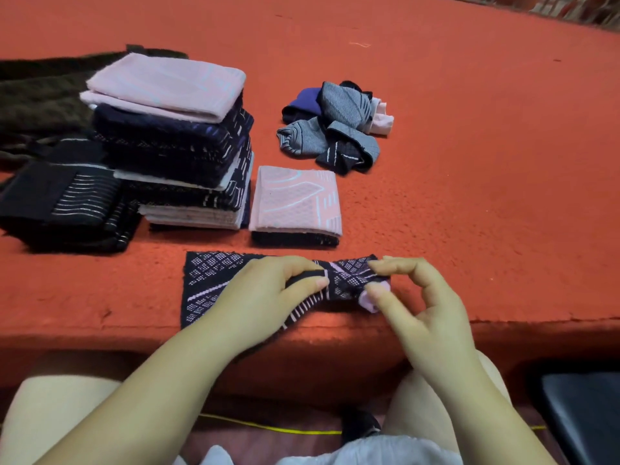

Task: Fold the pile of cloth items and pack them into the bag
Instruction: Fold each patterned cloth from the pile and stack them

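Note:
A dark patterned cloth (pixel 208 283) with pink lines lies at the near edge of the red table (pixel 469 162). My left hand (pixel 268 297) pinches its bunched middle between thumb and fingers. My right hand (pixel 419 303) pinches the cloth's right end, where a pink underside shows. A tall stack of folded pink and dark cloths (pixel 177 142) stands at the left. A small folded stack with a pink cloth on top (pixel 295 203) sits just behind my hands. A loose pile of unfolded grey, blue and pink cloths (pixel 335 125) lies further back.
A low stack of black striped folded cloths (pixel 63 206) sits at the far left. A dark brown fabric item (pixel 40 95), possibly the bag, lies behind the stacks. A dark seat (pixel 583 414) is at the lower right, below the table edge.

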Available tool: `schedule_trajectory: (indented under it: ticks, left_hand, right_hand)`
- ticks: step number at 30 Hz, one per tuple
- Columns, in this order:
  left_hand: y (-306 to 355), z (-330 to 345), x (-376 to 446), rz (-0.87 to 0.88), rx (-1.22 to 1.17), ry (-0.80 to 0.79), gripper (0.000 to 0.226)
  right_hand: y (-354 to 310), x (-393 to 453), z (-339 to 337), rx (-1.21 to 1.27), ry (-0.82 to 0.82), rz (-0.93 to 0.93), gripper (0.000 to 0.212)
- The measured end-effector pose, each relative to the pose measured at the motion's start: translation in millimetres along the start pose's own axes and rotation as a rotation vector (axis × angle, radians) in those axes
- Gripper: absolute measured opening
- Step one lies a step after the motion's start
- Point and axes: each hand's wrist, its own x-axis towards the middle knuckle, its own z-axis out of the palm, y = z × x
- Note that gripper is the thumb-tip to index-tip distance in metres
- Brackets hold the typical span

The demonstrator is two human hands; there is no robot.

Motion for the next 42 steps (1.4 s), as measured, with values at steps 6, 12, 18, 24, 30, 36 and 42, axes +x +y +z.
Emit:
schedule_trajectory:
  ticks: [6, 12, 18, 24, 30, 36, 42]
  left_hand:
    - [14, -17, 6, 0.011, -0.130, -0.095, 0.011]
    - [18, -24, 3, -0.008, -0.230, -0.154, 0.015]
    - [15, -27, 4, -0.013, -0.317, -0.187, 0.016]
    - [9, -27, 8, -0.024, -0.362, -0.213, 0.024]
    - [9, -22, 5, -0.007, -0.233, -0.106, 0.022]
    - [28, -19, -7, 0.251, 0.280, -0.022, 0.055]
    - [25, -40, -2, 0.164, 0.181, -0.046, 0.030]
  right_hand:
    - [-14, 5, 7, -0.175, -0.097, -0.265, 0.042]
    - [-23, 6, 3, 0.099, 0.027, -0.067, 0.017]
    - [-27, 3, -3, 0.433, 0.116, 0.105, 0.009]
    - [-27, 5, -3, 0.533, 0.173, 0.168, 0.016]
    - [-28, 9, -5, 0.510, 0.089, 0.193, 0.022]
    - [-33, 14, -7, 0.527, 0.147, 0.173, 0.012]
    - [-35, 18, -16, 0.498, 0.146, 0.182, 0.014]
